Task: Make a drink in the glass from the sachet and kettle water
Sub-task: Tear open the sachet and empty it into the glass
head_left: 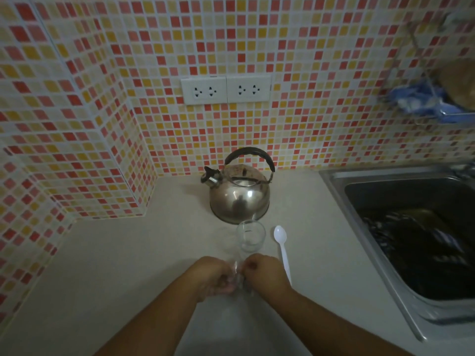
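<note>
A clear empty glass (250,236) stands upright on the pale counter, just in front of a steel kettle (239,194) with a black handle. Close to me, my left hand (214,277) and my right hand (263,274) meet over the counter, both pinching a small silvery sachet (237,274) between them. The sachet is blurred and mostly hidden by my fingers. A white plastic spoon (282,249) lies to the right of the glass, its bowl pointing away from me.
A steel sink (331,181) with dark water fills the right side. A tiled wall with two double sockets (226,89) rises behind the kettle. A wire rack (437,104) with blue items hangs at the upper right. A tiled corner juts out on the left.
</note>
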`<state>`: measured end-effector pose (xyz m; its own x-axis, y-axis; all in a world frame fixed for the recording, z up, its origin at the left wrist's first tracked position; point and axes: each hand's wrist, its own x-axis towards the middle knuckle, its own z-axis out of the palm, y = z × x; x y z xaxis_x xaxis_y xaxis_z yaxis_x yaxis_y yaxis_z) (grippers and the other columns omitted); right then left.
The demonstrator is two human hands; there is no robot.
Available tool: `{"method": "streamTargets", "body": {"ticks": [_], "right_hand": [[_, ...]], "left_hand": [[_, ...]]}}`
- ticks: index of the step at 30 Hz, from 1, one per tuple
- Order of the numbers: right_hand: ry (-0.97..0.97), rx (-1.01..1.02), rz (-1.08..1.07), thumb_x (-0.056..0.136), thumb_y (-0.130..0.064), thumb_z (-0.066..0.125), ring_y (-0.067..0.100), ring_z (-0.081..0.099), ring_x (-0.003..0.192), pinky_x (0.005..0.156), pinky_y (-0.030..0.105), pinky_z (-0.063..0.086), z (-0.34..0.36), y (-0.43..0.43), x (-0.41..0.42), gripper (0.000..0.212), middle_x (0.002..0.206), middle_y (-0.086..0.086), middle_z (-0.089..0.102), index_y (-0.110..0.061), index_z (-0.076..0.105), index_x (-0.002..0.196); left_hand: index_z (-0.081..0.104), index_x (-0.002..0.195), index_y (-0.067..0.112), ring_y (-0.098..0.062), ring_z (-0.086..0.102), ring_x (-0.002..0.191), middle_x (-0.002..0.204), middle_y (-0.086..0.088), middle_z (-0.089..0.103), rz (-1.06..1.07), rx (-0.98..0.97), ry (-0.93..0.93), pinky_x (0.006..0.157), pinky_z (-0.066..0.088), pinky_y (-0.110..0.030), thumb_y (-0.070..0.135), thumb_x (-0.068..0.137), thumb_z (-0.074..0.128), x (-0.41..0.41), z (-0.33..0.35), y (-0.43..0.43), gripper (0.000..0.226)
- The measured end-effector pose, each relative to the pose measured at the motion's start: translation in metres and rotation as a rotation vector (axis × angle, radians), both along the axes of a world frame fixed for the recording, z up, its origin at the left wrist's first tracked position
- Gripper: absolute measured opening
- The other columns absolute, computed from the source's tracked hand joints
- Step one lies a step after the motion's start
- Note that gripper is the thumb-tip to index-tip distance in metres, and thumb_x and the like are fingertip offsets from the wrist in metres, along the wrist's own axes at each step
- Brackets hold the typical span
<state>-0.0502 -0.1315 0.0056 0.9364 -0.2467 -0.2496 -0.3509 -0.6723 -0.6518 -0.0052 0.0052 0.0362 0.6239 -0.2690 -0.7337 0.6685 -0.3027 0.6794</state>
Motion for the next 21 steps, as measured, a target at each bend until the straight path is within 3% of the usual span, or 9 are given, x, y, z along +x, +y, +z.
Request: {"method": "streamTargets", "body": {"ticks": [2,4,8,13,15,18,21], "right_hand": [[0.027,0.119,-0.026,0.082,-0.024,0.058,0.013,0.065,0.075,0.061,0.012,0.045,0.005,0.000,0.000,0.016,0.088,0.002,0.074,-0.020,0.073,0.084],[0.050,0.256,-0.066,0.079,-0.021,0.061,0.011,0.065,0.062,0.053,0.010,0.045,0.009,0.000,-0.001,0.012,0.074,0.003,0.073,-0.018,0.072,0.077],[0.044,0.418,-0.147,0.072,-0.020,0.067,0.011,0.065,0.063,0.063,0.022,0.051,0.017,0.001,-0.005,0.011,0.065,0.000,0.070,-0.022,0.068,0.061],[0.020,0.514,-0.186,0.071,-0.018,0.071,0.016,0.068,0.071,0.068,0.026,0.054,0.024,0.004,-0.007,0.011,0.069,0.002,0.074,-0.021,0.074,0.060],[0.017,0.532,-0.197,0.069,-0.016,0.071,0.013,0.068,0.073,0.065,0.021,0.052,0.027,0.004,-0.008,0.012,0.073,-0.001,0.075,-0.024,0.075,0.061],[0.009,0.484,-0.167,0.070,-0.019,0.071,0.012,0.069,0.079,0.072,0.023,0.053,0.032,0.006,-0.010,0.007,0.079,-0.002,0.076,-0.023,0.076,0.067],[0.028,0.167,-0.094,0.078,-0.020,0.063,0.014,0.064,0.077,0.069,0.023,0.048,0.037,0.013,-0.010,0.012,0.081,0.001,0.071,-0.013,0.073,0.080]], "left_hand": [[0.067,0.063,0.007,-0.010,0.061,0.044,0.047,-0.003,0.066,0.017,0.034,-0.023,0.044,0.051,-0.019,-0.009,0.078,0.059,-0.003,-0.001,0.002,0.023],[0.067,0.064,0.009,-0.005,0.055,0.038,0.044,0.001,0.063,0.017,0.036,-0.049,0.041,0.045,-0.015,-0.008,0.077,0.063,-0.003,-0.002,0.003,0.022],[0.068,0.065,0.008,-0.005,0.052,0.038,0.050,-0.003,0.064,0.014,-0.026,-0.075,0.040,0.044,-0.013,-0.007,0.071,0.069,-0.003,-0.002,0.005,0.017],[0.064,0.070,0.008,-0.007,0.058,0.045,0.052,-0.003,0.067,0.012,-0.094,-0.117,0.048,0.050,-0.015,-0.006,0.072,0.071,-0.003,-0.004,0.005,0.016],[0.062,0.071,0.009,-0.007,0.060,0.046,0.052,-0.001,0.067,0.022,-0.151,-0.088,0.048,0.052,-0.016,-0.007,0.075,0.069,-0.002,-0.005,0.009,0.018],[0.062,0.073,0.008,-0.007,0.063,0.050,0.055,-0.002,0.068,0.017,-0.204,-0.040,0.050,0.054,-0.018,-0.007,0.077,0.067,-0.003,-0.006,0.014,0.016],[0.062,0.064,0.007,-0.012,0.057,0.042,0.049,-0.006,0.064,0.080,-0.130,-0.115,0.046,0.052,-0.020,-0.007,0.074,0.067,-0.006,-0.008,0.014,0.018]]}}
